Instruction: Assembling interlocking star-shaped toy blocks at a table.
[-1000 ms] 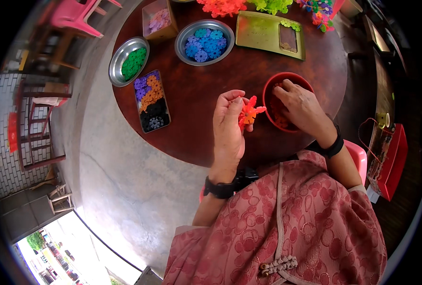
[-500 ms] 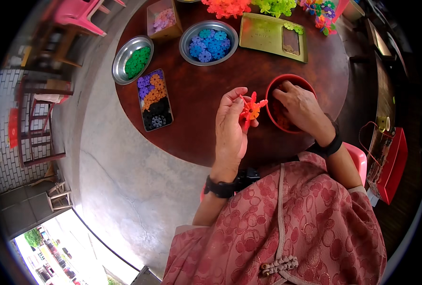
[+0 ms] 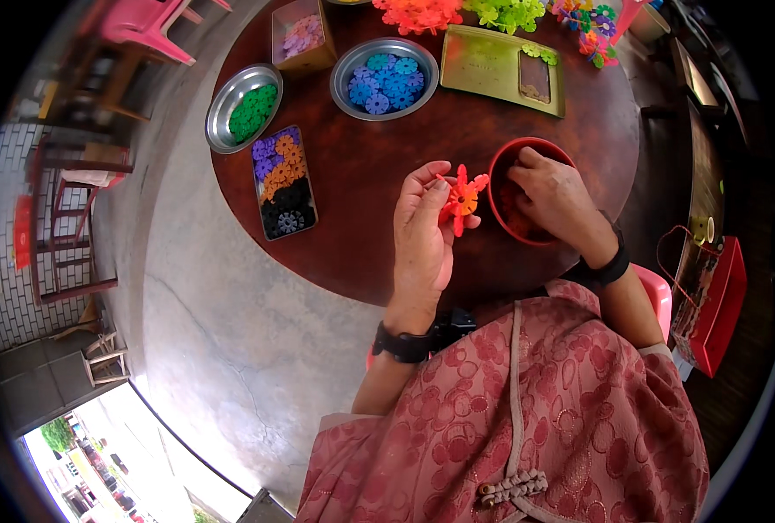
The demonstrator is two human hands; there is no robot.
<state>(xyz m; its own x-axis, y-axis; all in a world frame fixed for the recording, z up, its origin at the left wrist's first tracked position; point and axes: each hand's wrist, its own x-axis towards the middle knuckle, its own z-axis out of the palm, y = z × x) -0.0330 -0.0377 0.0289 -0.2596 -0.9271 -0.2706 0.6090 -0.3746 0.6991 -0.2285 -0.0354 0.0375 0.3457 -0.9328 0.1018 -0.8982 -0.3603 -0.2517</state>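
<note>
My left hand point(image 3: 422, 235) holds up a small cluster of red and orange snowflake-shaped plastic pieces point(image 3: 462, 199) above the round dark wooden table point(image 3: 370, 218). My right hand point(image 3: 555, 193) reaches into a red bowl point(image 3: 503, 205) just to the right of the cluster, fingers curled inside it. What the fingers touch inside the bowl is hidden. Both wrists wear black bands.
A metal bowl of blue pieces point(image 3: 385, 78), a metal bowl of green pieces point(image 3: 244, 109), a tray of purple, orange and black pieces point(image 3: 284, 180), a box of pale pieces point(image 3: 302, 37) and a green tray point(image 3: 503, 70) sit farther back. Assembled colourful shapes line the far edge. Pink chairs stand around.
The view has shifted slightly. My left hand still holds the cluster, and my right hand stays in the red bowl, its fingers moving a little.
</note>
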